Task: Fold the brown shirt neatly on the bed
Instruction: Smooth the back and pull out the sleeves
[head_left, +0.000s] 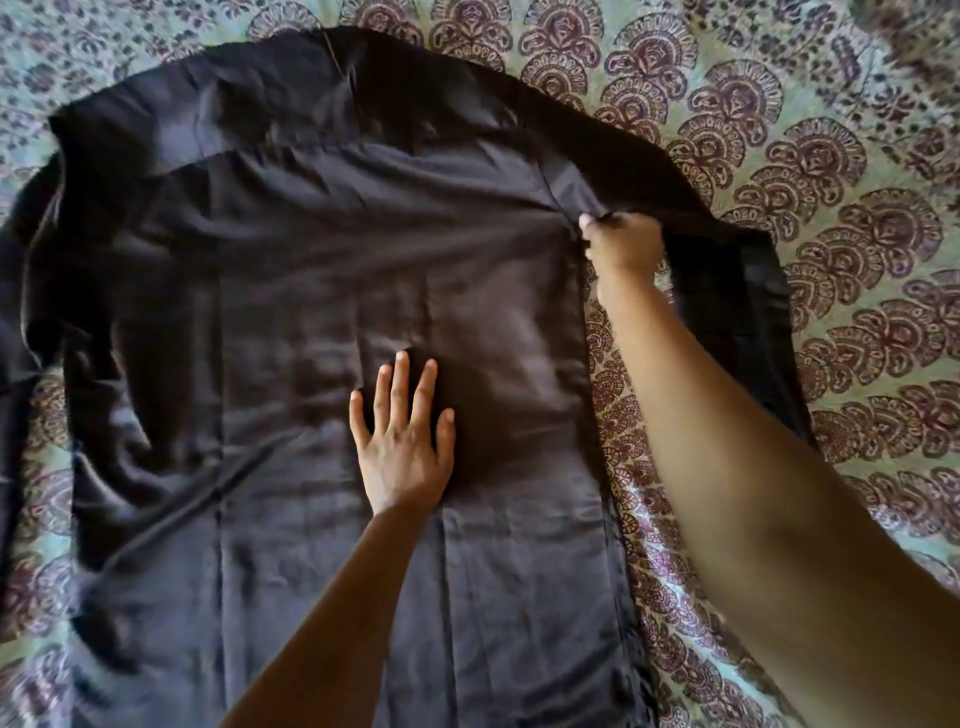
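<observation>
left hand (402, 447) flat on brown shirt (291, 249); right hand (621, 247) pinches its sleeve seam over bedspread (779, 104).

bedspread (831, 130): pale green, maroon fan-shaped block-print motifs. exposed 12 to 5 o'clock, narrow patches at 7 and 9. smaller dark floral print along the 11 o'clock edge.

Your brown shirt (311, 270): dark, glossy, spread flat and creased on your patterned bed (831, 156), sleeves out sideways.

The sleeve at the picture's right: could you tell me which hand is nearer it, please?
Right. The right hand pinches the fabric where that sleeve starts; the left hand lies flat on the shirt middle.
</observation>
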